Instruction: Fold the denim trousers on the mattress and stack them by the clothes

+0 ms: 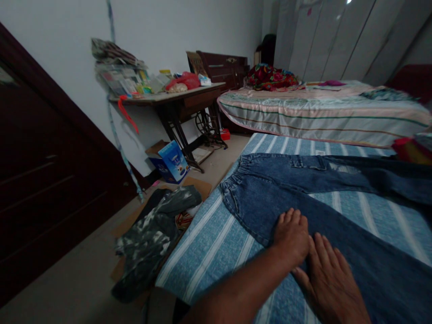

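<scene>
A pair of dark blue jeans [324, 198] lies spread flat on a bed with a blue striped cover [209, 234], waistband to the left, legs running right. My left hand [292, 236] rests palm down on the near leg of the jeans, fingers stretched flat. My right hand [332, 281] lies flat just beside it on the same leg, fingers together and extended, touching the left hand's edge. Neither hand holds anything.
A camouflage garment [151, 234] lies heaped on cardboard on the floor left of the bed. A cluttered sewing-machine table [175, 101] stands by the wall with a blue box [173, 159] under it. A second bed [320, 112] is behind. A dark cabinet [40, 180] fills the left.
</scene>
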Available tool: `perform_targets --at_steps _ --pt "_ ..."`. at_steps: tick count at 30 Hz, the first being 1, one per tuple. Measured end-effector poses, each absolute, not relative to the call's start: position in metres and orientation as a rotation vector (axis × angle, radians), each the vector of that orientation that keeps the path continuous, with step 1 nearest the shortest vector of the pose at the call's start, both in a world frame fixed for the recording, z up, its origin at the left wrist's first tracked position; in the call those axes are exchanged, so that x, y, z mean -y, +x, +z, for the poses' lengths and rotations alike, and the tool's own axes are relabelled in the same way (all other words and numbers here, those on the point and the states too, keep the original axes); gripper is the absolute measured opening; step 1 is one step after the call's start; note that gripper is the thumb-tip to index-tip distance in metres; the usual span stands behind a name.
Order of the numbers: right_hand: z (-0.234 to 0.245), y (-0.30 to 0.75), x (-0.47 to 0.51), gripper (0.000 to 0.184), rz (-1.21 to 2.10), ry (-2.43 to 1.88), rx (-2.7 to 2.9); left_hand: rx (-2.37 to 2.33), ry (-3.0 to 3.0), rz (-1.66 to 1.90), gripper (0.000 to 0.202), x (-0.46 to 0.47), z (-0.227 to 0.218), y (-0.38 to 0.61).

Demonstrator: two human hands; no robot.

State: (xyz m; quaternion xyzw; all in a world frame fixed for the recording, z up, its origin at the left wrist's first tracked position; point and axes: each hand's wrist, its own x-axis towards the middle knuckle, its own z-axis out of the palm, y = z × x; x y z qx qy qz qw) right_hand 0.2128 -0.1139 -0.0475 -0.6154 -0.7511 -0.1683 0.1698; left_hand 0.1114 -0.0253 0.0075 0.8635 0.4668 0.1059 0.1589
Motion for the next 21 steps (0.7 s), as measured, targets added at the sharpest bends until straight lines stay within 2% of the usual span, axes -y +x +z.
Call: perform_targets --at_steps 8,21 --pt "-0.047 0.2125 0.1141 0.085 -0.495 -1.753 2.134 -1.359 2.489 0.122 0.052 0.0222 0.0151 0.1102" --pt "-0.0447 0.2109 0.1142 0.088 -0.461 -1.751 2.14 -1.465 2.447 0.218 0.056 0.0244 0.01 0.1042"
